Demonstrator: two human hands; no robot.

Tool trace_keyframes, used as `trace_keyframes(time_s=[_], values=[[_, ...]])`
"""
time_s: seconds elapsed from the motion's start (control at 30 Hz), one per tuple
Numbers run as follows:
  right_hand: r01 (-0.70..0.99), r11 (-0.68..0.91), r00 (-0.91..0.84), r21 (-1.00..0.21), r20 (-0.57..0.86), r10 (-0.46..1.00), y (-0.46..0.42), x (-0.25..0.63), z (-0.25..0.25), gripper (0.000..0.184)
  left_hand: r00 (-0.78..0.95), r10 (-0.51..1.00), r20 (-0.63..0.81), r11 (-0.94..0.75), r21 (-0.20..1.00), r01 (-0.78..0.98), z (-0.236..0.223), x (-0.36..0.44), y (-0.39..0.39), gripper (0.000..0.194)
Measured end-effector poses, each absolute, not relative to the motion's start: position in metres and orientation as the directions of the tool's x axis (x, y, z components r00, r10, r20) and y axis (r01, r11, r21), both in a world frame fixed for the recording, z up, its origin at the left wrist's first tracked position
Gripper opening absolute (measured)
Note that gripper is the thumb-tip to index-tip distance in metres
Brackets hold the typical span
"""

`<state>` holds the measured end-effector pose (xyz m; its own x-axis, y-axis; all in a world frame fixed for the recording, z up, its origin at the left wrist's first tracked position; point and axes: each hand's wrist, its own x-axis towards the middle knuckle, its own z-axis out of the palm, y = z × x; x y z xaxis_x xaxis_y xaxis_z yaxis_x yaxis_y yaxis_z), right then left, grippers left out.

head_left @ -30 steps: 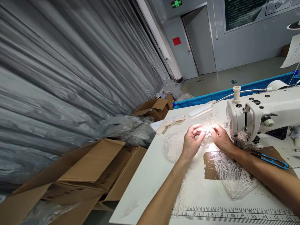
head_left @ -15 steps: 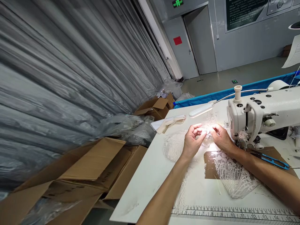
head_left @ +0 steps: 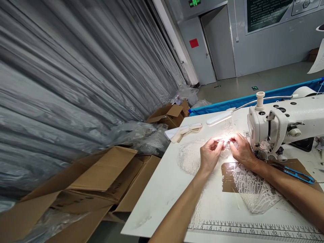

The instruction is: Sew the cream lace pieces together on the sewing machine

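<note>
My left hand (head_left: 210,153) and my right hand (head_left: 240,150) meet under a bright lamp, left of the sewing machine (head_left: 286,118). Both are closed, thumbs and fingers pinching white lace fabric (head_left: 225,154) between them; glare washes out the exact spot. More of the lace spreads on the table to the left of my left hand and down beneath my left forearm. A separate white lace piece (head_left: 254,189) lies below my right wrist, partly over a brown patch (head_left: 227,177) on the tabletop. Blue-handled thread snips (head_left: 298,174) rest beside my right forearm.
The white lamp head (head_left: 219,118) hangs on a flexible neck over the table's far side. A cream cloth strip (head_left: 186,131) lies at the far left edge. A printed ruler (head_left: 253,231) runs along the front. Open cardboard boxes (head_left: 101,172) stand left of the table.
My fingertips have drawn closer together on the lace, and my left fingers are more curled. The whole view has shifted slightly; the other things stay where they were.
</note>
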<state>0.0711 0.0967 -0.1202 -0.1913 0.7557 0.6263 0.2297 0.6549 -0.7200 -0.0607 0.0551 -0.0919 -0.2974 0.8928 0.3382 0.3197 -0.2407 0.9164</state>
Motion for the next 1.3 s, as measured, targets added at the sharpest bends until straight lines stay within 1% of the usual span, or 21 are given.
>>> trace_keyframes(time_s=[0.07,0.17,0.23,0.3,0.43,0.67,0.93,1.1,1.3], values=[[0.247,0.68,-0.176,-0.69,0.658,0.732,0.0967,0.0729,-0.1201,0.009,-0.315,0.91,0.271,-0.238,0.961,0.138,-0.0924,-0.0563,0.056,0.019],[0.274,0.707,-0.168,-0.651,0.692,0.702,0.0962,0.0751,-0.1201,0.013,-0.33,0.932,0.152,-0.185,0.98,-0.072,-0.0908,-0.0534,0.0564,0.024],[0.293,0.717,-0.167,-0.632,0.705,0.69,0.0958,0.0761,-0.1204,0.015,-0.324,0.943,0.075,-0.138,0.974,-0.177,-0.0884,-0.0531,0.0557,0.024],[0.31,0.722,-0.167,-0.619,0.712,0.682,0.0955,0.0766,-0.1207,0.016,-0.33,0.943,0.038,-0.118,0.967,-0.225,-0.0858,-0.0525,0.0548,0.022],[0.332,0.725,-0.173,-0.603,0.717,0.675,0.0952,0.0766,-0.1216,0.017,-0.35,0.936,0.024,-0.106,0.97,-0.218,-0.0827,-0.0506,0.0539,0.022],[0.357,0.71,-0.177,-0.607,0.702,0.69,0.0952,0.0761,-0.1229,0.017,-0.351,0.936,0.022,-0.098,0.975,-0.201,-0.0852,-0.0514,0.0549,0.028],[0.363,0.699,-0.192,-0.616,0.685,0.703,0.095,0.0771,-0.123,0.017,-0.35,0.927,0.135,-0.164,0.985,-0.056,-0.0892,-0.0537,0.055,0.024],[0.368,0.689,-0.199,-0.624,0.671,0.714,0.0952,0.0775,-0.1236,0.017,-0.348,0.922,0.167,-0.186,0.982,-0.02,-0.0898,-0.0537,0.0552,0.023],[0.374,0.685,-0.19,-0.626,0.671,0.717,0.095,0.0781,-0.1246,0.017,-0.326,0.93,0.169,-0.178,0.984,0.001,-0.0901,-0.0551,0.0546,0.026]])
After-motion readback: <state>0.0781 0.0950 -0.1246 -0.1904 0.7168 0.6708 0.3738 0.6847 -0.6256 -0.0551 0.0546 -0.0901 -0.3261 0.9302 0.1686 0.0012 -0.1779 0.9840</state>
